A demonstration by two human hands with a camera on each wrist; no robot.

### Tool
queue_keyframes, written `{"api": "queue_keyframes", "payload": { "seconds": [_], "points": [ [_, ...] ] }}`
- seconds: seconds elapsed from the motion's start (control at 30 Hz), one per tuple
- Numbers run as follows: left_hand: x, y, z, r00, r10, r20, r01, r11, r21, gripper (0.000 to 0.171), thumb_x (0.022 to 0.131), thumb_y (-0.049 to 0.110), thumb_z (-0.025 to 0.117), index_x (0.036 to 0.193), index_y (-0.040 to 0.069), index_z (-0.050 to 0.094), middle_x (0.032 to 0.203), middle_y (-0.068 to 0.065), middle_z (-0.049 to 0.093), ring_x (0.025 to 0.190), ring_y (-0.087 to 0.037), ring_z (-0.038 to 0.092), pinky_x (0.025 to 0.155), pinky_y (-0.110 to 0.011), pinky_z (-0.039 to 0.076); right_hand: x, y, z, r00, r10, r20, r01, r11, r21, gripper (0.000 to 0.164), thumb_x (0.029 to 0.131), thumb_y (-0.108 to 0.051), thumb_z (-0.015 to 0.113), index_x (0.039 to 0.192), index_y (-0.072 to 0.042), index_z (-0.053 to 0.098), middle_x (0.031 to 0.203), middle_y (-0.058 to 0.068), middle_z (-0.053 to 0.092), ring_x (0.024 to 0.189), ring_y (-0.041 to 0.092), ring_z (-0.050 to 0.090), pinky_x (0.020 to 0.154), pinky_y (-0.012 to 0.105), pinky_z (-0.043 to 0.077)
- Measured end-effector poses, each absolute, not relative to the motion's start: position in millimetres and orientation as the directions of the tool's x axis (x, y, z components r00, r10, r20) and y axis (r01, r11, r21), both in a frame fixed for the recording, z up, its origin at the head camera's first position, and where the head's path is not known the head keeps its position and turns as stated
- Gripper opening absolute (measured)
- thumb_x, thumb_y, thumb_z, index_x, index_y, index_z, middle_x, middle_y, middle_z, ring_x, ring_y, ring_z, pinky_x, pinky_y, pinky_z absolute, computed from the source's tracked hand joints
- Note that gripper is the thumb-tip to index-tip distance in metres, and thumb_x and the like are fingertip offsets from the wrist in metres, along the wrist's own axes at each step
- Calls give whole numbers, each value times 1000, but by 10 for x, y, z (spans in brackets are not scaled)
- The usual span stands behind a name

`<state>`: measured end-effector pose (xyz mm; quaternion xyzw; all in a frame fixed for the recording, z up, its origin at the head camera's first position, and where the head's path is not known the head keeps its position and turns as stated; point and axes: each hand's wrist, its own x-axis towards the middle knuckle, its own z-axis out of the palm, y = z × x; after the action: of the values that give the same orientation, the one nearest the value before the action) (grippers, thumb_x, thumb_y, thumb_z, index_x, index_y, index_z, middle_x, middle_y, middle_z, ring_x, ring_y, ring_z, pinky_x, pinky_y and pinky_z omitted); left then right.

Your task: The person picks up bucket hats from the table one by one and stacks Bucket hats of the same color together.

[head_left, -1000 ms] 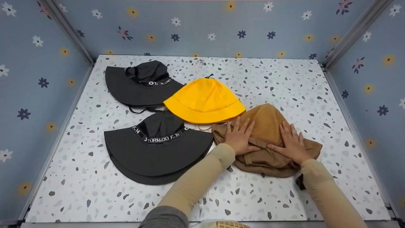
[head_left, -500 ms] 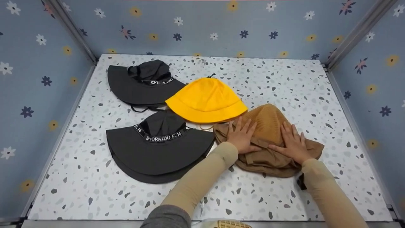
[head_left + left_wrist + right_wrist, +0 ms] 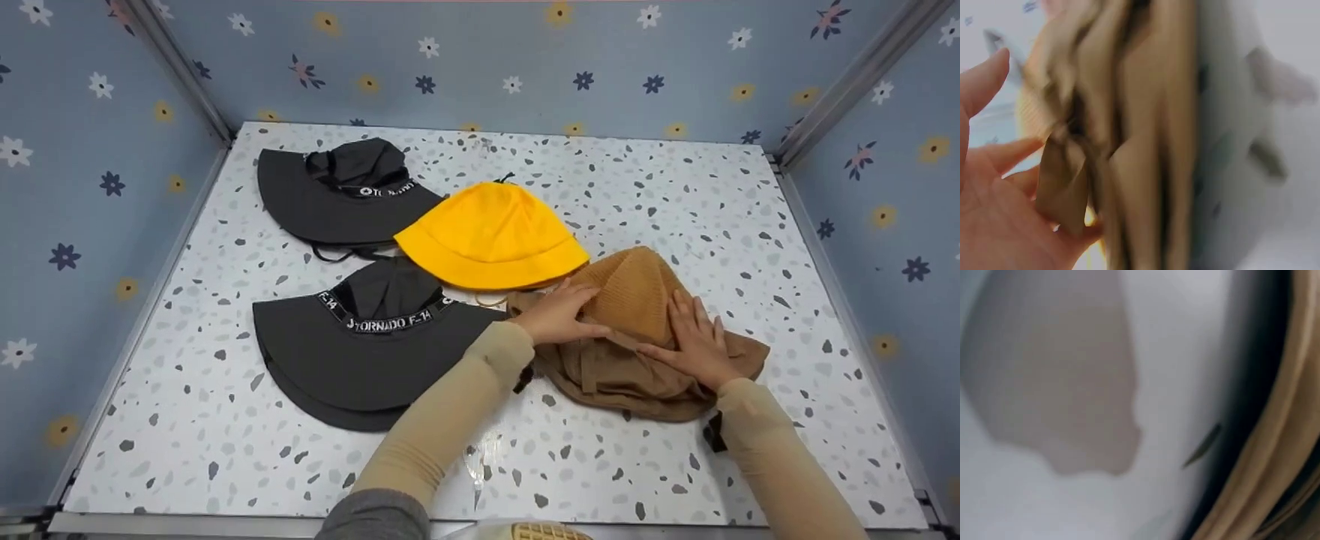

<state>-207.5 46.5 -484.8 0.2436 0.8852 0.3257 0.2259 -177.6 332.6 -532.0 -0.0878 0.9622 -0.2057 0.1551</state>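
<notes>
A soft brown hat (image 3: 626,375) with a ribbed tan crown (image 3: 626,292) lies rumpled at the right of the table, also filling much of the left wrist view. My left hand (image 3: 555,315) is at its left side. In the left wrist view the thumb (image 3: 985,81) stands apart from the cloth, and the fingers reach in around a loose flap. Flat on the hat's right side rests my right hand (image 3: 697,341), fingers spread and thumb pointing inward. Only the hat's brown edge (image 3: 1275,439) and the tabletop show in the right wrist view.
A yellow bucket hat (image 3: 495,240) lies just behind the brown one. Two black wide-brimmed hats, one far left (image 3: 337,206) and one near left (image 3: 375,367), lie beside it. Flower-patterned walls (image 3: 480,67) enclose the speckled table (image 3: 675,195) on three sides.
My left hand has slid left from the top of the brown hat toward its left edge, its fingers less spread. The right hand has stayed in place.
</notes>
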Motion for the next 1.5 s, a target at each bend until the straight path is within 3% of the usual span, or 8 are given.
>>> {"api": "queue_keyframes", "payload": {
  "seconds": [0.17,0.5,0.77,0.87,1.0,1.13,1.3,1.5],
  "points": [
    [-2196,215,-4701,-833,509,-216,115,542,832,65,97,42,62,151,11,41,152,-8,47,139,-23,46,115,-37,38,-1786,3358,-5307,-939,-232,-255,-103,895,-434,110,89,-63,61,159,-12,-7,167,10,-14,150,42,-19,114,67,-17],
    [-2554,-669,-4639,-896,52,-441,-432,124,893,47,100,35,59,138,8,55,132,-11,60,116,-27,62,99,-36,53,-1771,3393,-5304,-936,-233,-263,-100,894,-436,110,89,-63,61,159,-13,-8,166,9,-16,150,41,-20,114,67,-18],
    [-2718,-1344,-4742,-846,-304,-437,-396,-190,898,42,103,28,53,134,0,56,90,-5,57,63,-9,52,61,-18,50,-1761,3381,-5322,-935,-235,-264,-101,894,-437,110,89,-63,60,159,-12,-7,166,9,-16,150,41,-20,114,67,-17],
    [-2722,-1538,-4802,-813,-407,-417,-378,-176,909,33,104,29,50,111,0,62,74,-1,44,57,-10,42,61,-22,44,-1763,3376,-5323,-936,-235,-264,-99,891,-442,110,89,-63,61,159,-12,-7,166,9,-16,150,41,-19,114,67,-17],
    [-2686,-1751,-4851,-714,-512,-478,-469,-158,869,30,104,39,46,96,11,55,103,-5,51,94,-16,49,87,-29,42,-1774,3362,-5330,-936,-240,-259,-104,888,-449,110,89,-63,61,159,-13,-7,166,9,-15,150,41,-19,114,67,-17],
    [-2653,-1911,-4871,-621,-524,-583,-528,-271,805,33,104,45,42,122,20,54,154,-9,23,139,-23,26,110,-35,36,-1778,3353,-5338,-935,-244,-259,-108,887,-448,109,89,-62,61,159,-13,-7,166,8,-16,150,41,-19,114,67,-17],
    [-2644,-2039,-4883,-647,-444,-620,-412,-481,774,58,105,43,40,158,23,25,166,1,12,152,-17,14,120,-33,31,-1771,3353,-5335,-935,-246,-255,-108,883,-456,109,89,-61,62,159,-13,-7,166,8,-15,150,41,-18,114,67,-17],
    [-2603,-2115,-4841,-689,-362,-628,-271,-675,686,74,104,37,45,160,24,-1,167,5,4,154,-17,10,124,-39,21,-1772,3346,-5321,-936,-246,-250,-109,881,-460,109,89,-61,62,159,-14,-6,167,8,-14,150,41,-18,115,67,-16]
  ]
}}
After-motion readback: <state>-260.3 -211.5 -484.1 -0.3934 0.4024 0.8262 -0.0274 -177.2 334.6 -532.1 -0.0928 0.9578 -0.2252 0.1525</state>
